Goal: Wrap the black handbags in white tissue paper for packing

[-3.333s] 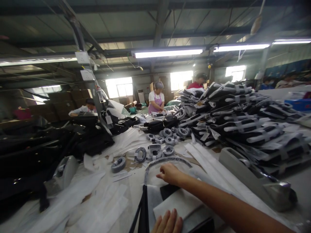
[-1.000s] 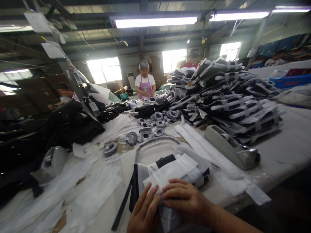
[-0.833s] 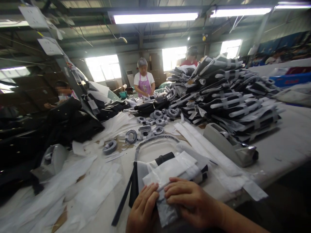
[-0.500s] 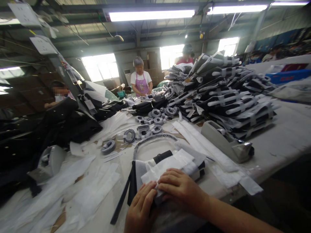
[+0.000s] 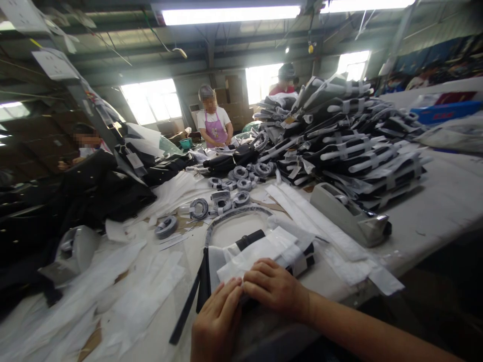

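In front of me a black handbag (image 5: 204, 284) lies on the table, partly covered by a thin white wrapping sheet (image 5: 260, 251). Its arched handle (image 5: 236, 214), wrapped in clear film, points away from me. A loose black strap (image 5: 184, 304) hangs off its left side. My left hand (image 5: 217, 319) is closed over the near edge, fingers together on the sheet. Beside it, nearly touching, my right hand (image 5: 278, 291) curls its fingers over the same edge. Both thumbs and the underside of the bag are hidden.
Grey tape dispensers stand right (image 5: 349, 213) and left (image 5: 71, 254). White strips (image 5: 317, 221) lie right of the bag. Beyond it are several coiled straps (image 5: 198, 208). A tall pile of wrapped bags (image 5: 347, 141) rises at right, with black bags (image 5: 101, 186) at left. A co-worker (image 5: 214, 123) stands opposite.
Both hands have stayed on the near edge, with the fingers pressed slightly further down over the sheet. The whole view has shifted a little.
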{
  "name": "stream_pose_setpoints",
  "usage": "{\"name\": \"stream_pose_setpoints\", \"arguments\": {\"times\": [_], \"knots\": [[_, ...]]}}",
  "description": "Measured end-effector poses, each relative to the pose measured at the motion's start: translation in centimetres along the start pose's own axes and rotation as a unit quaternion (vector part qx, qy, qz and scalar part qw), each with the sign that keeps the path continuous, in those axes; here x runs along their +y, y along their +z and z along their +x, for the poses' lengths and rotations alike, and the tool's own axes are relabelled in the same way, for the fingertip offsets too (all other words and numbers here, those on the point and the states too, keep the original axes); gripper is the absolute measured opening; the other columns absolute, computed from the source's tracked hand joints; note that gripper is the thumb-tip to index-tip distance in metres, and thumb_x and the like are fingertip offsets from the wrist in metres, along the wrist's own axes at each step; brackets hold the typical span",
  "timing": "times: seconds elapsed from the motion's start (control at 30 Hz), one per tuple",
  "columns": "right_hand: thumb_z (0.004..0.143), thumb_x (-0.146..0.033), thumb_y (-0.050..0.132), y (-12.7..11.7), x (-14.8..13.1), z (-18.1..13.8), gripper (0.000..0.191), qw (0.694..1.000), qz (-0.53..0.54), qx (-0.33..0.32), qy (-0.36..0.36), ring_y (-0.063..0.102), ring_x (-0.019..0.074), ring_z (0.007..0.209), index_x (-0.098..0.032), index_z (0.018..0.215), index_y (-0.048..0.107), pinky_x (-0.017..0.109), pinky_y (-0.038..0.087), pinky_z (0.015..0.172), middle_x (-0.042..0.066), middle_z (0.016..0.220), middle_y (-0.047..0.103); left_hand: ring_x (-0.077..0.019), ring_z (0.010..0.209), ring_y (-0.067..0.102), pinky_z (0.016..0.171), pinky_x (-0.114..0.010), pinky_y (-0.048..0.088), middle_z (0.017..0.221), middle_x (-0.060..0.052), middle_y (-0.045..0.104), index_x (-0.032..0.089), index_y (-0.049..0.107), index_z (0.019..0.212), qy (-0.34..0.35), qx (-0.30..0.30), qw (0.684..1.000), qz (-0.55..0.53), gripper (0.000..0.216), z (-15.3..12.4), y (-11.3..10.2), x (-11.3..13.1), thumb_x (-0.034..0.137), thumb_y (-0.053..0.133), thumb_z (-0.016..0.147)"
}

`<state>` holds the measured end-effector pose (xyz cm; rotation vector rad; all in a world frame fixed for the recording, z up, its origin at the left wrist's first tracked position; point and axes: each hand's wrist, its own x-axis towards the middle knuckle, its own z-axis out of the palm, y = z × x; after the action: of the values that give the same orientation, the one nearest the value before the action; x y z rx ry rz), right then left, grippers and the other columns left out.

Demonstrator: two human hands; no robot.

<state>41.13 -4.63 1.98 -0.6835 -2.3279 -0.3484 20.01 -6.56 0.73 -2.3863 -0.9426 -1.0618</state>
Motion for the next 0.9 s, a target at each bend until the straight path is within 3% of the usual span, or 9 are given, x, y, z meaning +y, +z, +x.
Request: {"name": "stream_pose_setpoints", "arguments": {"times": [0.23, 0.4, 0.47, 0.57, 0.73, 0.8, 0.9], "knots": [[0.101, -0.018, 0.049, -1.3, 0.5, 0.0, 0.014, 0.999, 0.042, -0.026, -0.02, 0.059, 0.0159, 0.097, -0.016, 0.101, 0.063, 0.033, 0.047, 0.095, 0.004, 0.103, 0.07, -0.0124, 0.101, 0.071, 0.104, -0.024, 0.047, 0.106, -0.003, 0.077, 0.018, 0.07, 0.1, -0.002, 0.034, 0.999, -0.007, 0.022, 0.3, 0.2, 0.4, 0.016, 0.049, 0.096], [0.096, -0.016, 0.057, 0.0, 0.4, -0.8, 0.011, 0.996, 0.031, 0.074, -0.033, 0.06, 0.0161, 0.098, -0.017, 0.089, 0.065, 0.036, 0.048, 0.099, 0.004, 0.105, 0.072, -0.0152, 0.11, 0.067, 0.104, -0.029, 0.047, 0.111, -0.007, 0.075, 0.017, 0.071, 0.098, 0.023, 0.03, 0.999, -0.021, 0.023, -0.1, 0.1, 0.7, 0.01, 0.048, 0.096], [0.094, -0.015, 0.059, 0.5, 0.2, -1.0, 0.012, 0.996, 0.028, 0.084, -0.021, 0.06, 0.0154, 0.099, -0.018, 0.084, 0.065, 0.036, 0.047, 0.102, 0.002, 0.105, 0.072, -0.0167, 0.112, 0.066, 0.102, -0.031, 0.05, 0.113, -0.008, 0.074, 0.016, 0.071, 0.1, 0.043, 0.021, 0.999, -0.02, 0.024, -0.2, 0.0, 0.7, 0.009, 0.048, 0.096], [0.097, -0.016, 0.054, -0.1, -0.4, -1.7, 0.014, 0.999, 0.024, 0.044, -0.011, 0.06, 0.0153, 0.106, -0.017, 0.09, 0.066, 0.037, 0.042, 0.109, 0.002, 0.112, 0.072, -0.0169, 0.11, 0.067, 0.098, -0.031, 0.053, 0.113, -0.007, 0.075, 0.018, 0.071, 0.099, 0.05, 0.02, 0.999, -0.009, 0.022, -0.2, -0.2, 0.5, 0.01, 0.05, 0.095], [0.098, -0.018, 0.044, -3.1, -3.0, -5.2, 0.034, 0.996, 0.018, -0.085, -0.005, 0.04, 0.0232, 0.14, -0.015, 0.128, 0.059, 0.052, 0.024, 0.12, 0.007, 0.142, 0.056, -0.0163, 0.116, 0.064, 0.102, -0.03, 0.05, 0.113, -0.004, 0.075, 0.017, 0.07, 0.098, 0.05, 0.0, 0.998, -0.042, 0.023, -0.1, -0.4, 0.6, 0.011, 0.048, 0.097], [0.099, -0.02, 0.047, -3.5, -4.3, -6.4, 0.035, 0.993, 0.023, -0.116, -0.021, 0.037, 0.0213, 0.142, -0.017, 0.132, 0.057, 0.049, 0.024, 0.121, 0.005, 0.144, 0.055, -0.0154, 0.117, 0.063, 0.105, -0.029, 0.047, 0.114, -0.003, 0.074, 0.018, 0.069, 0.099, 0.042, -0.003, 0.998, -0.051, 0.023, 0.0, -0.5, 0.6, 0.01, 0.048, 0.096], [0.099, -0.018, 0.05, -2.7, -5.7, -7.0, 0.034, 0.992, 0.027, -0.118, -0.024, 0.046, 0.0179, 0.136, -0.019, 0.132, 0.057, 0.042, 0.03, 0.119, 0.003, 0.139, 0.06, -0.0146, 0.119, 0.062, 0.108, -0.029, 0.044, 0.117, -0.002, 0.073, 0.018, 0.069, 0.099, 0.032, -0.012, 0.998, -0.051, 0.024, 0.2, -0.6, 0.7, 0.009, 0.048, 0.096]]}}
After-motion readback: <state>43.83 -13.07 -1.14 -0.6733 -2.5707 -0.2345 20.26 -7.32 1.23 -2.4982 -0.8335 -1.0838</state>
